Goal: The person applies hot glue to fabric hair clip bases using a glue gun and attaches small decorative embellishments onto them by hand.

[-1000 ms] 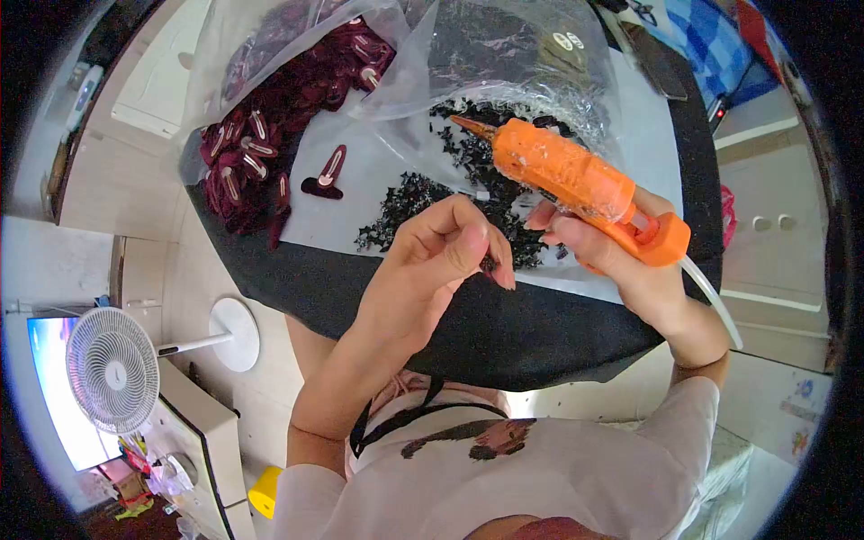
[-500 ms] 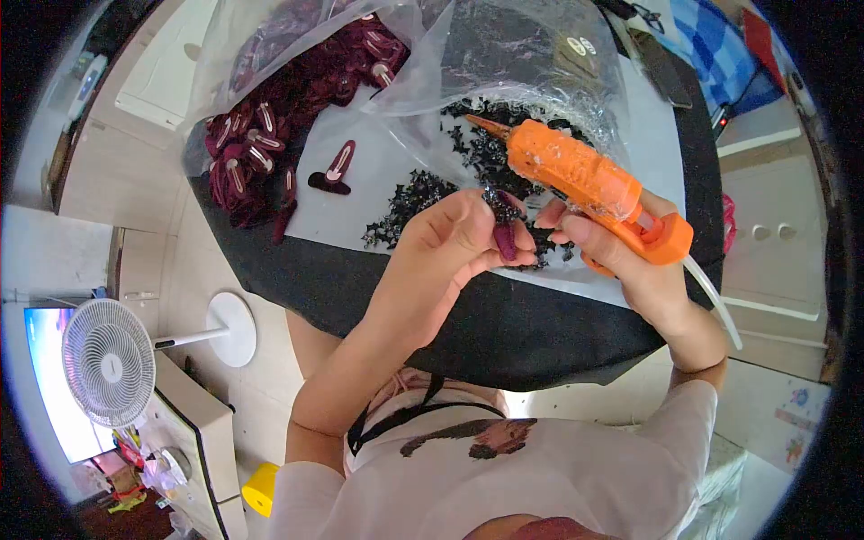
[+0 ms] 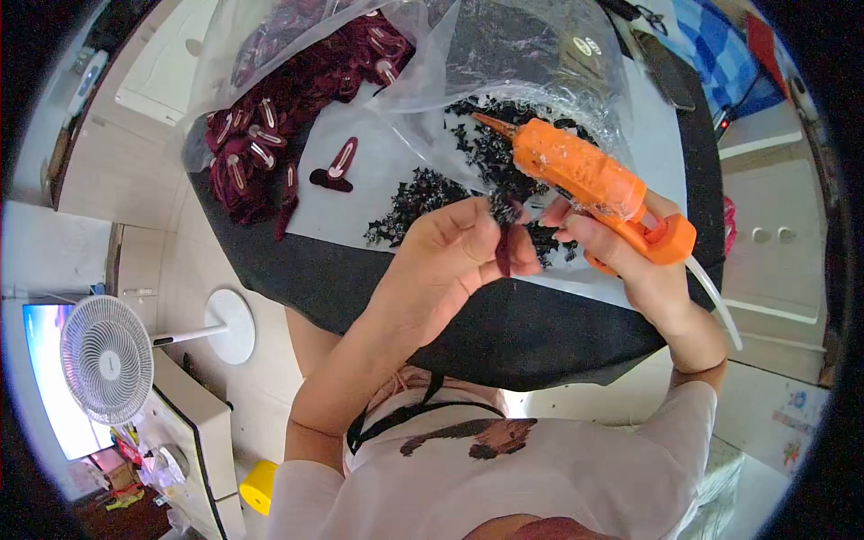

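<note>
A single maroon fabric hair clip [image 3: 506, 255] is pinched in the fingers of the left hand [image 3: 436, 247], above the near edge of the white sheet [image 3: 337, 214]. A black ornament [image 3: 501, 210] is seen at its upper end; whether it has been glued down or is merely being held there cannot be told. An orange glue gun [image 3: 580, 171] is gripped in the right hand [image 3: 641, 256], its nozzle directed away from the held clip. The thumb and fingertips of that hand are brought close to the clip, though contact cannot be made out.

By appearance, this one piece is partly worked. Many black ornaments [image 3: 418, 202] are left loose on the sheet, some of them beneath the clear plastic bag [image 3: 504, 58], so much material seems unused. One clip [image 3: 342, 162] is laid apart on the sheet, its metal side up. A large heap of maroon clips [image 3: 256, 148] is piled at the left of the black-covered tabletop [image 3: 297, 270]. Since metal backs are mostly shown there, it cannot be judged how many have been finished.
</note>
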`<state>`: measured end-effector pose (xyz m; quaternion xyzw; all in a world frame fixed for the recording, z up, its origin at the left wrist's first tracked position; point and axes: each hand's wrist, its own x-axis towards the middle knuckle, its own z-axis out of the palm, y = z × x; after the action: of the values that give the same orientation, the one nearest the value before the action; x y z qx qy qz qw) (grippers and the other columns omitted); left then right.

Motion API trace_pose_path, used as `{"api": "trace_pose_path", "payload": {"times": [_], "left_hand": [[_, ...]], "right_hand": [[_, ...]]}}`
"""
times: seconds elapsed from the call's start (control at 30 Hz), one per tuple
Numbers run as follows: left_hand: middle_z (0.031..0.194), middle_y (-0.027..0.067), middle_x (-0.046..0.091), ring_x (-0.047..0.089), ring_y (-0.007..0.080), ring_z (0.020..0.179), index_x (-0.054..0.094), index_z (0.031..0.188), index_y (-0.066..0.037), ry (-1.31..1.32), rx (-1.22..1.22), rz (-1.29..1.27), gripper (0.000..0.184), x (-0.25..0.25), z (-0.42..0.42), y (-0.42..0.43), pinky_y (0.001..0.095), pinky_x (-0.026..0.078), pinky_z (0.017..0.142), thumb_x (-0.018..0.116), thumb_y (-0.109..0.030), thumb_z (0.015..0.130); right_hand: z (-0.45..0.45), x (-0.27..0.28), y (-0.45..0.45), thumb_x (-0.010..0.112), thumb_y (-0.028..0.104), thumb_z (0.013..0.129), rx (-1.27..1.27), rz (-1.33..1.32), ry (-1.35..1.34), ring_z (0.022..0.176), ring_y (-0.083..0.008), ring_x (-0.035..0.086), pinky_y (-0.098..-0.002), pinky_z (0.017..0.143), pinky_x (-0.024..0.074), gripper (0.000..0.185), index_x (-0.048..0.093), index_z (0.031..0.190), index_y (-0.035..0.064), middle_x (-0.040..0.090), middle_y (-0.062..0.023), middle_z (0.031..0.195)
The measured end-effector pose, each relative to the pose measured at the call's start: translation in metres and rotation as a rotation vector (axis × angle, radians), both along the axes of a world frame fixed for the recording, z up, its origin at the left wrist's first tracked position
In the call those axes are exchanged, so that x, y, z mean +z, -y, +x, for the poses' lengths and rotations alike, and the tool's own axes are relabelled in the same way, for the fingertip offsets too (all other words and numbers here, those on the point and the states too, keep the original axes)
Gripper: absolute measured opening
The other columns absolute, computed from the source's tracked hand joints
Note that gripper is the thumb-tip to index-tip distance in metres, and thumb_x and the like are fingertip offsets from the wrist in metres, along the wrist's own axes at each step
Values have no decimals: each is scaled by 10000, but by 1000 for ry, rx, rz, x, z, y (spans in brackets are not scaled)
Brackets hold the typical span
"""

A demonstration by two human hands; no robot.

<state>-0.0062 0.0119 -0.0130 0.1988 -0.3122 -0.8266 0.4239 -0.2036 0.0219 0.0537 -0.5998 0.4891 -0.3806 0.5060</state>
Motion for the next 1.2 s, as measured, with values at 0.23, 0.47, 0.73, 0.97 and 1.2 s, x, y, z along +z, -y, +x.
{"api": "trace_pose_path", "payload": {"times": [0.23,0.47,0.73,0.97,1.2], "left_hand": [[946,129,605,605,230,871,515,1084,-3,5,35,88,555,9,-4,0,386,485,814,384,-507,891],[881,134,613,606,207,819,550,971,4,-42,29,36,417,2,0,1,348,485,797,410,-387,940],[851,120,615,618,219,817,559,921,-9,64,89,5,340,0,6,0,359,500,796,419,-318,949],[925,148,631,631,227,863,561,998,20,92,157,36,229,13,-3,-2,376,521,791,480,-182,928],[871,128,646,641,213,811,575,978,22,229,205,-129,136,-1,3,-3,344,524,771,539,-67,882]], "right_hand": [[-1,-4,0,636,144,816,-4,-43,-38,692,-43,536,-165,571,388,348,555,1124,1,651,-66,913],[1,0,-1,635,146,814,2,-13,-4,776,-82,581,-186,627,424,355,555,1120,-15,649,-83,919],[1,-4,0,638,162,814,-1,-43,-6,823,-114,599,-202,653,441,358,560,1117,-13,649,-87,930],[0,-3,0,639,162,809,-12,-42,-63,669,-49,533,-170,568,395,348,570,1111,5,651,-56,898],[3,-2,-2,641,166,804,-37,-33,-36,601,-18,474,-158,526,362,327,586,1091,18,653,-34,880]]}}
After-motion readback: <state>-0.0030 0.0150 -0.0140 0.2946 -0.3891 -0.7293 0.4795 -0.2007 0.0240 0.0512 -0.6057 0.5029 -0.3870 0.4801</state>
